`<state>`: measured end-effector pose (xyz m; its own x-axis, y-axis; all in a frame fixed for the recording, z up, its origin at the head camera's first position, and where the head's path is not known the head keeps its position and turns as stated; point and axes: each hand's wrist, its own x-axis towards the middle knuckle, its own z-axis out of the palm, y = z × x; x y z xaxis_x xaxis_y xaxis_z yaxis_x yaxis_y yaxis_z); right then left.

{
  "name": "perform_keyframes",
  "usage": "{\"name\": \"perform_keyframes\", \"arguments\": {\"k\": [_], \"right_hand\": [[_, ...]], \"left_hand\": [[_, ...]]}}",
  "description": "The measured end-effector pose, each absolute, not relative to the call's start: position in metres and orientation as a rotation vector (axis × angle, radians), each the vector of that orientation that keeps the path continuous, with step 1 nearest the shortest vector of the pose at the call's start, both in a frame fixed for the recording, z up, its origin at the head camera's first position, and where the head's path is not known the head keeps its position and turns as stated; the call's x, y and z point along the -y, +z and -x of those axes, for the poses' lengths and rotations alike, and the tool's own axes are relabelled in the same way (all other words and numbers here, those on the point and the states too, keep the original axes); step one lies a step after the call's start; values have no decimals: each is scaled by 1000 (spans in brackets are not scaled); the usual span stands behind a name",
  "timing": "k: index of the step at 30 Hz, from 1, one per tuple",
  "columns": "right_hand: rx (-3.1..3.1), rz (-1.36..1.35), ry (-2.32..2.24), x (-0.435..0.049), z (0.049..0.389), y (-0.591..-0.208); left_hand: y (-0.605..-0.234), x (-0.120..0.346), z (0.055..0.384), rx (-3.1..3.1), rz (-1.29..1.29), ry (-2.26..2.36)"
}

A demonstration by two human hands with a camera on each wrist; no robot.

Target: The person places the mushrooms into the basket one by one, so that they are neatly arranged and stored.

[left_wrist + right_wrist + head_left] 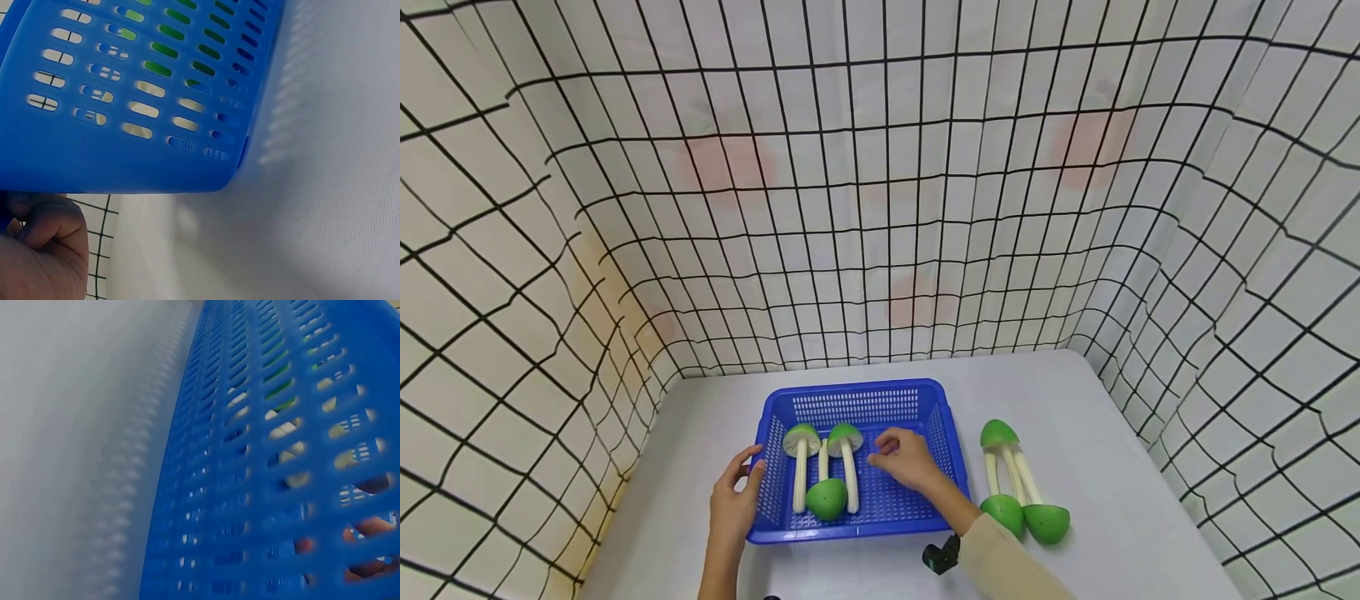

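Observation:
A blue perforated plastic basket (850,530) stands on the white table, with three green-capped toy mushrooms lying side by side in its left half. Two have caps toward the far side; the middle mushroom (826,500) has its cap toward the near side. My left hand (733,504) grips the basket's left rim, and the left wrist view shows curled fingers (53,225) at the rim by the corner. Over the basket's right half, my right hand (906,458) has loosely bent fingers and holds nothing. Through the basket slots in the right wrist view, bits of fingers (375,526) show.
To the right of the basket, three more toy mushrooms (1047,523) lie close together on the white table (1120,467). Black wire grid panels (887,225) backed by pale cloth surround the table at the back and sides. A small black device (942,555) is by my right wrist.

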<state>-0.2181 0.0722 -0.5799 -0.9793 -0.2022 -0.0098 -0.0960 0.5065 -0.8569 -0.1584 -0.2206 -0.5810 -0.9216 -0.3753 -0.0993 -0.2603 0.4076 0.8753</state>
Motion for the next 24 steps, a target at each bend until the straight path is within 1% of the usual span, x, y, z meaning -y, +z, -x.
{"name": "perform_keyframes", "arguments": {"k": [16,24], "right_hand": [[-2667,326,-1472,-99,211,-570],[-2711,388,-1461,-115,201,-552]], "left_hand": [[-579,224,158,2552,-577,-1552],[-582,223,159,2542,-574,-1565]]}}
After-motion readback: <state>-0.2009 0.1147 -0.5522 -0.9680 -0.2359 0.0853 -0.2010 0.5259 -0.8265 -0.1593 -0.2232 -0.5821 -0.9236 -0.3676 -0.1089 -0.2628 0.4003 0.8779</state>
